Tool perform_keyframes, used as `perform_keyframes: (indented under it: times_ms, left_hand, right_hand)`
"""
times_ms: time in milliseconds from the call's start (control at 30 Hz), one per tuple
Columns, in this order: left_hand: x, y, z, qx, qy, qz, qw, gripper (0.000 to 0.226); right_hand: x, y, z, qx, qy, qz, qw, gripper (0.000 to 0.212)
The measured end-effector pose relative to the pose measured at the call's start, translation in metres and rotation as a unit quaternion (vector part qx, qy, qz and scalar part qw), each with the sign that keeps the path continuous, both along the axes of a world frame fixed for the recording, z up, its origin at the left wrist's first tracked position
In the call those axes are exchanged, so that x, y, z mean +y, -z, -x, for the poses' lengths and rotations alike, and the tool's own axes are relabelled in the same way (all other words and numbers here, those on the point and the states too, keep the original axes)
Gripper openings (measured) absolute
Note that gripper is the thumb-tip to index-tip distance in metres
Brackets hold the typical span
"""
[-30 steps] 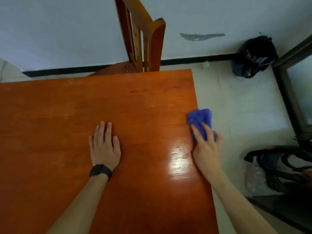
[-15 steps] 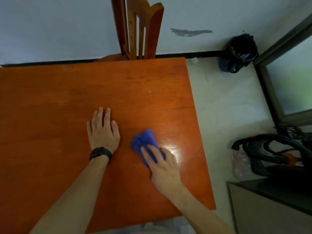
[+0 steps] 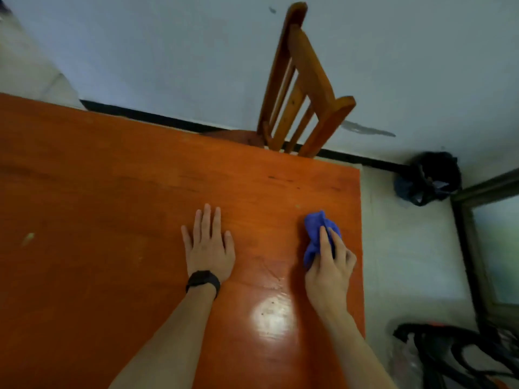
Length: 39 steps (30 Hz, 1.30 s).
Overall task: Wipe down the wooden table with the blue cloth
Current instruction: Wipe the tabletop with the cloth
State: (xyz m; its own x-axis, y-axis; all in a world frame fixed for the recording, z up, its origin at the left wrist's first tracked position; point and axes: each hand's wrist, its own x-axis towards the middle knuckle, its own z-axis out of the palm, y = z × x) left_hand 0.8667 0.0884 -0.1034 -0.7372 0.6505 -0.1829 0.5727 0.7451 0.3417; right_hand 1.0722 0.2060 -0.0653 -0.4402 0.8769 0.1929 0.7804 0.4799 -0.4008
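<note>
The right hand [image 3: 328,265] is gripping the bunched blue cloth [image 3: 316,234] near the right edge of the orange wooden worktop [image 3: 112,192]; the left hand [image 3: 209,248] is bracing, spread flat. Even pressure and overlapping strokes should be serving best.

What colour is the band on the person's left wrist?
Black. The wristband sits just behind the left hand, clearest in the head view.

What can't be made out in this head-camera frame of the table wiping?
Head view:
- Orange-brown wooden table: left and near edges cut off by the frame.
- Crumpled blue cloth: near part hidden under the right hand.
- Wooden slat-back chair: seat mostly hidden behind the table.
- Black bag by the wall: contents too blurred.
- Dark straps on the floor: cut off by the frame corner.
</note>
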Motion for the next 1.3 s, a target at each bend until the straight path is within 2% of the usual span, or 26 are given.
perform_keyframes:
  times_ms: [200, 433, 600, 767, 933, 1033, 1133, 1233, 1300]
  left_hand:
    - [0.009, 0.006, 0.001, 0.001, -0.018, 0.018, 1.000, 0.064]
    - [0.013, 0.010, 0.003, 0.006, -0.021, 0.044, 0.999, 0.064]
    - [0.014, 0.004, 0.006, -0.006, -0.019, 0.070, 0.997, 0.065]
    - [0.013, 0.004, 0.006, -0.005, -0.021, 0.076, 0.997, 0.065]
    - [0.012, 0.009, 0.005, -0.001, -0.019, 0.065, 0.998, 0.065]
    - [0.010, 0.011, 0.005, 0.003, -0.018, 0.066, 0.998, 0.065]
    - [0.012, 0.011, 0.005, 0.006, -0.015, 0.061, 0.998, 0.066]
    - [0.012, 0.011, 0.004, 0.010, -0.016, 0.061, 0.998, 0.066]
    - [0.012, 0.011, 0.004, 0.013, -0.014, 0.063, 0.998, 0.066]
  right_hand:
    - [0.046, 0.009, 0.135, -0.055, -0.206, 0.016, 0.977, 0.053]
    - [0.083, -0.002, 0.283, -0.099, -0.322, 0.026, 0.941, 0.065]
    - [0.093, 0.010, 0.325, -0.245, -0.394, 0.048, 0.884, 0.068]
    - [0.119, 0.016, 0.269, -0.224, -0.292, 0.046, 0.928, 0.067]
    - [0.150, 0.020, 0.161, -0.206, -0.175, 0.050, 0.961, 0.066]
    - [0.171, 0.021, 0.085, -0.224, -0.112, 0.054, 0.967, 0.064]
    - [0.216, 0.016, 0.018, -0.239, 0.016, 0.086, 0.967, 0.063]
    - [0.239, 0.002, -0.020, -0.205, 0.165, 0.170, 0.950, 0.064]
    - [0.214, -0.005, -0.017, -0.142, 0.174, 0.149, 0.963, 0.065]
